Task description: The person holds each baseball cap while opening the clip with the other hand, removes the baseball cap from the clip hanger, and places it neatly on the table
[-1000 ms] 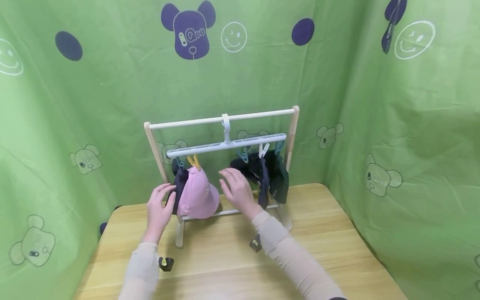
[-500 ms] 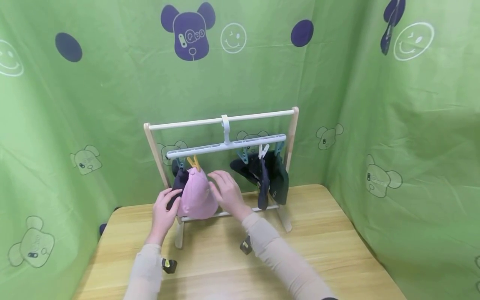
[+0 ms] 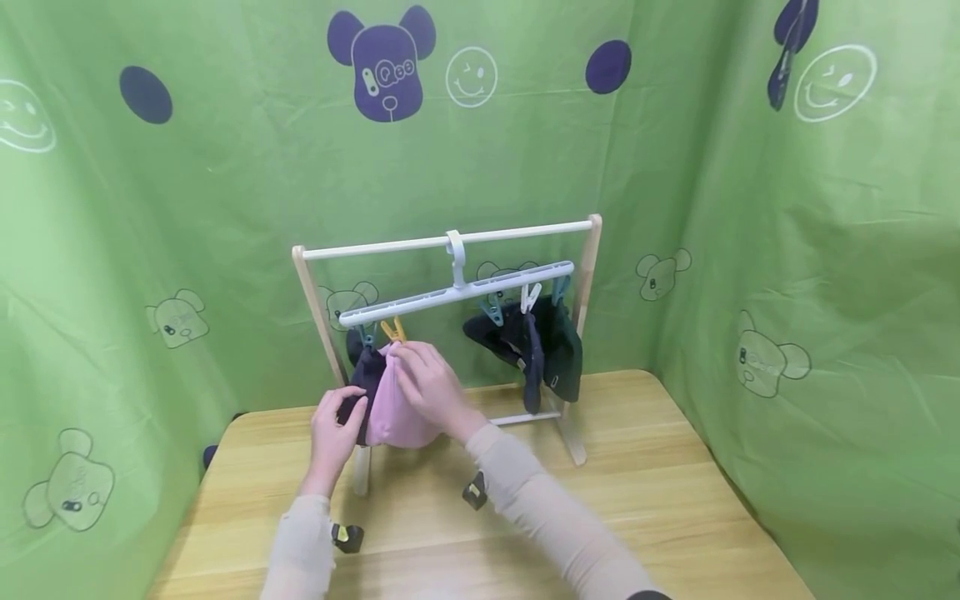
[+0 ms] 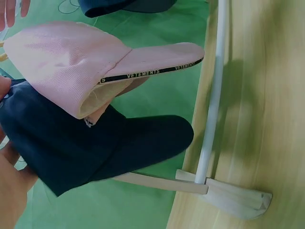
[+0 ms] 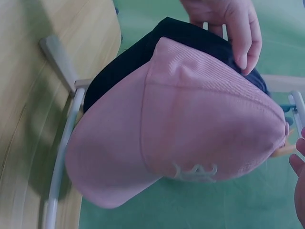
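Observation:
A pink baseball cap hangs by its crown from a yellow clip at the hanger's left end. Beside it, a dark navy cap hangs from a teal clip. My left hand holds the navy cap's side between thumb and fingers, seen also in the right wrist view. My right hand is raised at the pink cap's top, fingers relaxed near the yellow clip. Its fingers show a small gap from the cap in the right wrist view. The pink cap's brim points down toward the table.
A pale hanger hooks on the white top rail of a wooden rack. Dark caps hang at its right end from teal and white clips. The rack stands on a wooden table with green curtains around it.
My right hand has moved left, up to the pink cap's top. My left hand has moved right onto the navy cap. The hanger's left end has dipped slightly.

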Demonstrator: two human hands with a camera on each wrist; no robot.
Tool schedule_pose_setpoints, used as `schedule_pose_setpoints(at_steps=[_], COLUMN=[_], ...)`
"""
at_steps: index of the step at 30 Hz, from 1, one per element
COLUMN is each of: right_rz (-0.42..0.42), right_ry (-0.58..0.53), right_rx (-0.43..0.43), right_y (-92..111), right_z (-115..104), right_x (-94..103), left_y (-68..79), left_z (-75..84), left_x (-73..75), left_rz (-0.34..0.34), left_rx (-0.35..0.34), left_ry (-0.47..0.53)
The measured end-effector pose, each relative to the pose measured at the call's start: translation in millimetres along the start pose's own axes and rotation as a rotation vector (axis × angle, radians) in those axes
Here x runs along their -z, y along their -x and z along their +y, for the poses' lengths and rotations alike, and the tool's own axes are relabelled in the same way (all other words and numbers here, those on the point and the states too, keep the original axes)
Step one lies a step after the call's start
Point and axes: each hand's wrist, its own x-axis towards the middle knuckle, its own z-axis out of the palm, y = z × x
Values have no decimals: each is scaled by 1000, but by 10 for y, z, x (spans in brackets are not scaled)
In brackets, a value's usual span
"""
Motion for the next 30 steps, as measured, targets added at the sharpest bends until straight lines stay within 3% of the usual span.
schedule_pose_setpoints(at_steps=[7, 17, 25, 30], right_rz=[-1, -19, -22, -28], right_ry=[-65, -148, -107, -65], right_rx=[-3, 22, 27, -20], right_y=[-63, -109, -94, -86], right_z=[-141, -230, -232, -240], right_x=[-46, -104, -148, -169], left_y=[38, 102, 169, 199], left_z=[34, 82, 114, 120], left_x=[-7, 3, 35, 85], left_rz=[55, 64, 91, 90], left_rx=[36, 35, 8, 19], left_ry=[4, 12, 3, -9])
